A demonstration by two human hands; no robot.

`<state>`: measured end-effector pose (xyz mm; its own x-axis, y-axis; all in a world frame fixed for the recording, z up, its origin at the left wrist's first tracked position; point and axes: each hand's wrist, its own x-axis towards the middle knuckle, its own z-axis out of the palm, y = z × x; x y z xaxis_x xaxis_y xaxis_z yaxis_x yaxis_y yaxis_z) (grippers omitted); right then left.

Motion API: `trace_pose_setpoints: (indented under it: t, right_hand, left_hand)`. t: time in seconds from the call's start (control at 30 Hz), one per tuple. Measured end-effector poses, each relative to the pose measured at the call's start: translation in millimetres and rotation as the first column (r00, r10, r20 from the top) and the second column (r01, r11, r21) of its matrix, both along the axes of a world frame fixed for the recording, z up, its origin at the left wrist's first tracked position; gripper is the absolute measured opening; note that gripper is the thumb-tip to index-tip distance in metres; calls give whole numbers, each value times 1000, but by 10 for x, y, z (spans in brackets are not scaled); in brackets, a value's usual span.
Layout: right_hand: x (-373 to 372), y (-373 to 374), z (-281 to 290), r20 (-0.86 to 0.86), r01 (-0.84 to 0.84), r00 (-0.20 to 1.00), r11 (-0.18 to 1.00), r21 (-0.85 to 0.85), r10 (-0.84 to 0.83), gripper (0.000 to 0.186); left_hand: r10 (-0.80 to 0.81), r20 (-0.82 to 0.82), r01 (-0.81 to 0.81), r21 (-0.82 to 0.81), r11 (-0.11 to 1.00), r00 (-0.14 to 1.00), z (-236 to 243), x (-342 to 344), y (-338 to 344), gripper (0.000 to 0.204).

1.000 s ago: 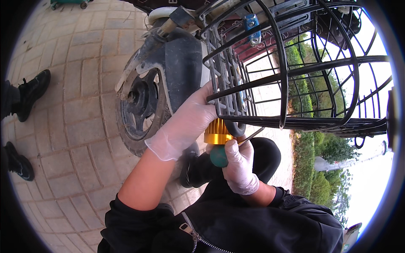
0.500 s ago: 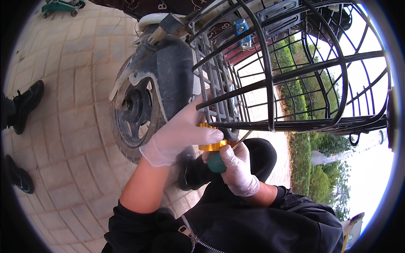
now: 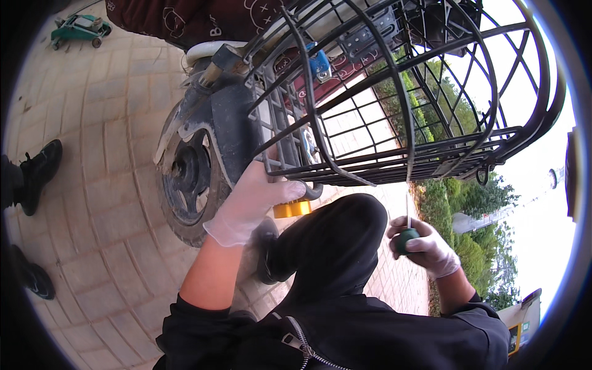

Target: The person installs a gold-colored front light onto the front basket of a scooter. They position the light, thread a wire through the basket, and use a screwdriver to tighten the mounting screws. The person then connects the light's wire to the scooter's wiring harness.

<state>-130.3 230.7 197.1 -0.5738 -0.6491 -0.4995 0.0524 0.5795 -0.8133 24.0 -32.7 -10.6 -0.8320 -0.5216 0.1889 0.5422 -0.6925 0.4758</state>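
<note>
Both my hands wear thin white gloves. My left hand [image 3: 250, 196] is closed at the near side of the black wire basket [image 3: 404, 111], thumb over a shiny gold-coloured piece [image 3: 292, 209]; its other fingers are partly hidden. A curved black part [image 3: 313, 192] sits beside that piece under the basket. Out to the right, past my knee, my right hand [image 3: 436, 251] is closed round the dark green handle of a screwdriver [image 3: 405, 240]. The screwdriver's thin shaft points up toward the basket, apart from it.
Behind my left hand stands the scooter's dusty front wheel [image 3: 188, 176] with its dark fender [image 3: 231, 117]. A blue padlock-like piece [image 3: 319, 65] hangs by the basket, near a maroon patterned cover [image 3: 185, 21]. Another person's black shoes [image 3: 42, 176] are at left; a green wheeled cart [image 3: 80, 31] stands far left.
My right hand has drawn the screwdriver away from the gold-coloured piece, out to the right. My left hand stays at that piece. The view has shifted slightly.
</note>
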Motion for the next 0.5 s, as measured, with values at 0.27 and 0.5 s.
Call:
trace_pose_setpoints:
  t: [0.27,0.5]
  right_hand:
    - [-88,-150,921,-567,-579,770,693,-430,293,42]
    - [100,-515,894,-812,-680,468,729,-78,349,35]
  left_hand:
    - [22,4,-22,51,998,1000,46,20,20,66]
    - [11,-32,-10,26,1000,999,-30,-18,18,60]
